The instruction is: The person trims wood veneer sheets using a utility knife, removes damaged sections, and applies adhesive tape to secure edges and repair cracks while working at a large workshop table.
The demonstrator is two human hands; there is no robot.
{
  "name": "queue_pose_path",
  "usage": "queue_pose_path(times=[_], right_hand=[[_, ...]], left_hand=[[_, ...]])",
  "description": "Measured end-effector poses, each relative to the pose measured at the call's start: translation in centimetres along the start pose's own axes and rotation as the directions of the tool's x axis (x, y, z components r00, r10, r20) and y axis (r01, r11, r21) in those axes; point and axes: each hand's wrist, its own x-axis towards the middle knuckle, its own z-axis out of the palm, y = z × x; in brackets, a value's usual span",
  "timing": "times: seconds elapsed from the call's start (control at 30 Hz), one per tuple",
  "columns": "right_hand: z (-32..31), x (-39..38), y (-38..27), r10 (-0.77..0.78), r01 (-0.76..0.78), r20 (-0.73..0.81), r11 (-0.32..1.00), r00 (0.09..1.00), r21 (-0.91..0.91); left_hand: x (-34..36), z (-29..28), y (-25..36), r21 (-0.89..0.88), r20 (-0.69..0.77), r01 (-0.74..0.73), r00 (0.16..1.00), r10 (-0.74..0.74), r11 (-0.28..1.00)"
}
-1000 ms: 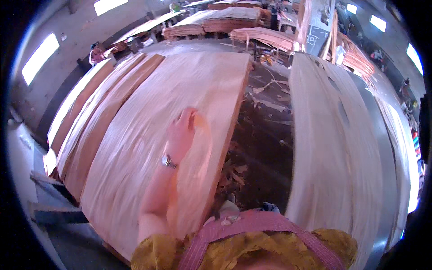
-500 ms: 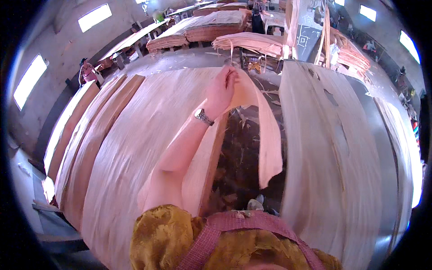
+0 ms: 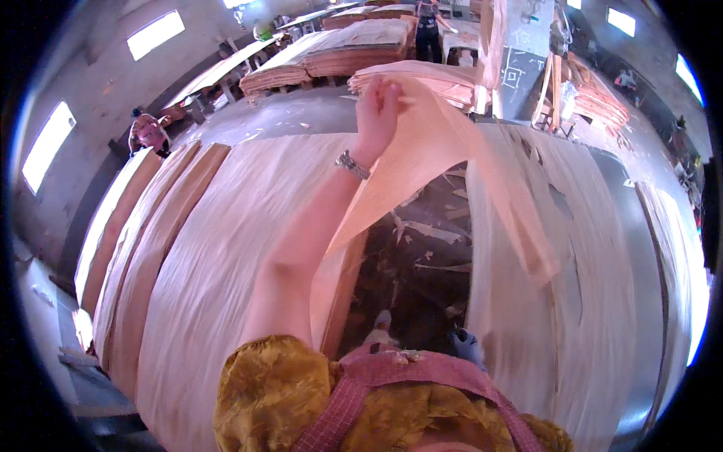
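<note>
My left hand [image 3: 378,113], with a metal watch on its wrist, is raised ahead of me. Its fingers are closed on the upper corner of a thin, pale-orange wood veneer sheet [image 3: 425,132]. From there the sheet fans out across the gap, and its far end hangs over the right-hand veneer stack [image 3: 520,324]. Another part of it slopes down behind my forearm, above the edge of the left-hand veneer stack [image 3: 218,264]. My right hand is out of sight.
Between the stacks runs a dark floor gap [image 3: 414,271] strewn with veneer scraps; my shoes show there. Narrower veneer piles [image 3: 166,256] stand at the left. A person [image 3: 147,134] is at the far left, another [image 3: 429,30] farther back near long stacks [image 3: 339,49] and a pillar [image 3: 520,64].
My left hand has risen and moved farther away, lifting the veneer sheet. The sheet's loose end has swung right, from the gap to over the right-hand stack. My feet have shifted.
</note>
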Motion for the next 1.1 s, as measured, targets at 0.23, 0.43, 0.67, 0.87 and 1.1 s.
queue_pose_path(times=[0.23,0.43,0.67,0.87,1.1], right_hand=[[2.0,11.2,-8.7,-0.124,0.163,-0.199,0.968,0.972,0.192],[2.0,25.2,-18.1,-0.281,0.328,-0.228,0.923,0.932,0.201],[2.5,34.8,-31.3,-0.163,0.294,-0.245,0.563,0.956,0.772],[3.1,38.5,-37.3,-0.224,0.247,-0.126,0.667,0.966,0.703],[5.8,38.3,-35.2,-0.32,0.121,0.22,0.775,0.921,0.621]], left_hand=[[10.7,-2.7,-5.7,-0.098,-0.093,-0.067,0.994,0.058,0.993],[16.5,-6.0,-9.8,-0.253,-0.05,0.029,0.998,-0.043,0.967],[18.6,-14.5,-13.2,-0.27,-0.069,0.121,0.987,-0.144,0.955],[20.1,-24.6,-12.6,-0.224,-0.173,0.109,0.974,-0.149,0.969],[21.6,-33.6,-9.4,-0.199,-0.284,0.048,0.953,-0.104,0.979]])
